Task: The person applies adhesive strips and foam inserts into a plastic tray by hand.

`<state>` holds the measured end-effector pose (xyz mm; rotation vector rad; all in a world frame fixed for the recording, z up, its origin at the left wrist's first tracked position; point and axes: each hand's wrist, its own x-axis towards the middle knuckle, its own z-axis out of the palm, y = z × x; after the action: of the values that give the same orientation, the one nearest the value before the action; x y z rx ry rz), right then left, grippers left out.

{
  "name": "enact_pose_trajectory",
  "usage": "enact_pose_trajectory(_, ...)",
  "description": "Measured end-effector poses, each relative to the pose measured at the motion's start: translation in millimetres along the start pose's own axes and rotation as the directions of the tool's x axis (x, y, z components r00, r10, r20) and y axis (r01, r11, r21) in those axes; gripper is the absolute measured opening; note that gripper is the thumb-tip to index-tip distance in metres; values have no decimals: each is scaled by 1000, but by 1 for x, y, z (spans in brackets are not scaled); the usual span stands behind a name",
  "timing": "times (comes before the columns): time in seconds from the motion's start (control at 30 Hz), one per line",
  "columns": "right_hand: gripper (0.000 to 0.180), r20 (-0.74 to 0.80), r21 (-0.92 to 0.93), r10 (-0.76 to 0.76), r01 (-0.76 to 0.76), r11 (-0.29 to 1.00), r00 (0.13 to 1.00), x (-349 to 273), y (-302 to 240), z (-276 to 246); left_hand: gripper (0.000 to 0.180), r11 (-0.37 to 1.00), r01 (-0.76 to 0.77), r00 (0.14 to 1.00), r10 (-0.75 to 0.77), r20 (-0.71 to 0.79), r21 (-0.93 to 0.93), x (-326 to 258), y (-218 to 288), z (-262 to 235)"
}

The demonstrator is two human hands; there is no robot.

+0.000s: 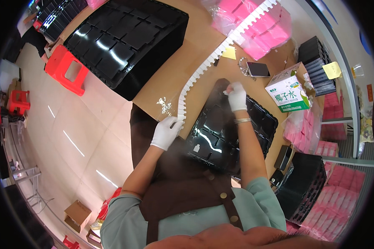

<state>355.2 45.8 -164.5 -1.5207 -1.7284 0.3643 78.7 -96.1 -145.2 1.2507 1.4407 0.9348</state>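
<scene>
My left hand [166, 133], in a white glove, pinches the near end of a long white strip [198, 72] with a notched, tooth-like edge. The strip curves away across the brown table to the pink bundles. Over a glossy black moulded plastic tray [212, 137] hovers my right hand [237, 97], also gloved in white, its fingers drawn together. A small pale bit shows at those fingertips, too small to name. One white bottle-shaped piece [196, 147] lies on the near left part of the tray. My right forearm hides some of the tray.
A tall stack of black trays [126, 37] stands at the far left. Pink bundles in clear plastic [253, 29], a phone [258, 69], a bracelet [243, 66], a yellow note [229, 52] and a carton [289, 89] lie beyond. A red stool [66, 68] stands on the floor.
</scene>
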Motion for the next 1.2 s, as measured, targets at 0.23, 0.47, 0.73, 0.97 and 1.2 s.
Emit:
enact_pose_trajectory(0.23,11,384,168,321,-408,897,866,-91,-103,-40,23,993,59,997,-63,-38,-100,2,12,-10)
enact_pose_trajectory(0.47,19,598,30,195,-264,964,777,-168,-135,-26,46,765,-187,875,415,-250,617,-3,24,-5)
enact_pose_trajectory(0.73,12,478,-99,160,-128,987,864,-177,-138,-15,30,891,-288,957,281,72,351,-25,-1,35)
enact_pose_trajectory(0.97,5,530,169,298,-443,881,794,-172,-123,-18,31,874,-288,957,275,88,391,-20,1,43)
enact_pose_trajectory(1.2,16,-474,312,232,-85,946,849,-28,-80,-145,26,936,-196,979,202,11,294,-22,-6,27)
